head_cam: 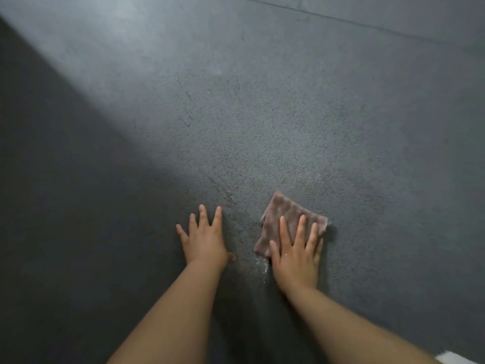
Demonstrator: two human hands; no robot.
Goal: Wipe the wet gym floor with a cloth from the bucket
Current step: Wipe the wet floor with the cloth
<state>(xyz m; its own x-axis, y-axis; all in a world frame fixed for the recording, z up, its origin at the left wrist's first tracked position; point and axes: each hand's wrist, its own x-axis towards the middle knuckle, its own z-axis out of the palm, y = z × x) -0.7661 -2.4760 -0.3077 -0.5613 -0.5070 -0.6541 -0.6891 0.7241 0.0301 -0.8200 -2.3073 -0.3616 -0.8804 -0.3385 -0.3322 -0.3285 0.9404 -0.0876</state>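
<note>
A small pinkish-brown cloth [284, 216] lies flat on the dark grey speckled gym floor [262, 114]. My right hand [296, 254] presses down on the cloth's near half with straight, spread fingers. My left hand [204, 239] rests flat on the bare floor to the cloth's left, fingers spread, holding nothing. A wet, glistening patch [261, 267] shows on the floor between my two hands, just left of my right palm. A thin wet streak [233, 197] runs up from there. No bucket is in view.
A seam line [341, 19] crosses the floor at the far top right. A dark shadowed band [52, 193] covers the left side. A small white object [456, 358] peeks in at the bottom right corner.
</note>
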